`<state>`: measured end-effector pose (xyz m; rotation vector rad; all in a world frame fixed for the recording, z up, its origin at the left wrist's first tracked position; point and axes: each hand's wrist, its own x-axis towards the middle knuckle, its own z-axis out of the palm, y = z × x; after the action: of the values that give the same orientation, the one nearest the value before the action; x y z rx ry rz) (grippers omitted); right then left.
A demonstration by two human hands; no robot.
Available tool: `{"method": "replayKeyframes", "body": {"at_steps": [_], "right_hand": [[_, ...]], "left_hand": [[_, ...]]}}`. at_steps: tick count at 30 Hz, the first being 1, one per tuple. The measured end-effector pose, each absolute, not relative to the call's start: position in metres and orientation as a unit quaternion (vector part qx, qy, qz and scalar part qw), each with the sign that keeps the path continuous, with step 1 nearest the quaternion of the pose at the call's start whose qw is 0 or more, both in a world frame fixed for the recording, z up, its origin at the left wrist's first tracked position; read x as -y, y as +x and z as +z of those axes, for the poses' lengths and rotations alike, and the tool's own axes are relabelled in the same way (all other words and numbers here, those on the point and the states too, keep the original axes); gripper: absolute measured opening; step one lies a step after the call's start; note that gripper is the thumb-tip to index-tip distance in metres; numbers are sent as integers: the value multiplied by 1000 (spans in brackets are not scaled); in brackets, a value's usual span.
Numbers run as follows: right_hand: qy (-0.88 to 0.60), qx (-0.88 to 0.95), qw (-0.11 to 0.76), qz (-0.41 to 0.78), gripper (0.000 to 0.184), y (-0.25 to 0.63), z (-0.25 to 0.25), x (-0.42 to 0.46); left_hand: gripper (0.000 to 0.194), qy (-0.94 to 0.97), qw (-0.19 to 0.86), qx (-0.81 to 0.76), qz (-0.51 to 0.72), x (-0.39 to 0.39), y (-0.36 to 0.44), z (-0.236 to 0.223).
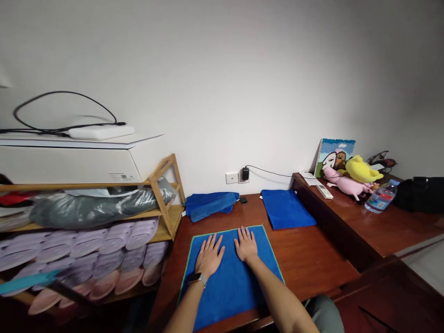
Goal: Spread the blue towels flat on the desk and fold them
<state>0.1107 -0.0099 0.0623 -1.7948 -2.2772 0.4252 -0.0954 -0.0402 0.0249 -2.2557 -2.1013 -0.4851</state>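
I have both hands flat on a blue cloth (pixel 232 291) spread out on a reddish-brown desk (pixel 312 249), palms down and holding nothing. The left hand (pixel 208 260) lies on the cloth's far left part, its fingers (pixel 207 246) extended and moderately fanned, the thumb angled out toward the other hand; a watch (pixel 197 278) circles that wrist. Beside it, well short of touching, the right hand (pixel 247 249) rests with straight, slightly parted fingers reaching the cloth's far edge, its thumb turned inward. From my remote post I see bare blue fabric between the two, and green trim along the cloth's left, far and right edges. Behind the left hand, near the wall, lie folded blue cloths (pixel 212 206), loosely overlapped; farther right, a separate folded blue cloth (pixel 287 209) lies apart from the spread one. A black charger (pixel 245 173) sits in a wall socket above the desk. On the raised surface at right, a pink plush toy (pixel 347 186) and a yellow plush toy (pixel 362 169) sit near a clear bottle (pixel 382 196), while at left a wooden rack (pixel 167 199) carries rows of slippers (pixel 114 238).
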Motion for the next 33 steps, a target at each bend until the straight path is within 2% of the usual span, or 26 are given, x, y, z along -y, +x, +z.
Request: {"method": "replayKeyframes", "body": {"at_steps": [10,33], "right_hand": [[-681,720,69,116,70,183,48,-12],[-685,720,60,98,70,188,45,-9]], "left_hand": [[82,-670,22,731,-129,43,-139,13],[78,-666,21,729,-155,45,-135,12]]}}
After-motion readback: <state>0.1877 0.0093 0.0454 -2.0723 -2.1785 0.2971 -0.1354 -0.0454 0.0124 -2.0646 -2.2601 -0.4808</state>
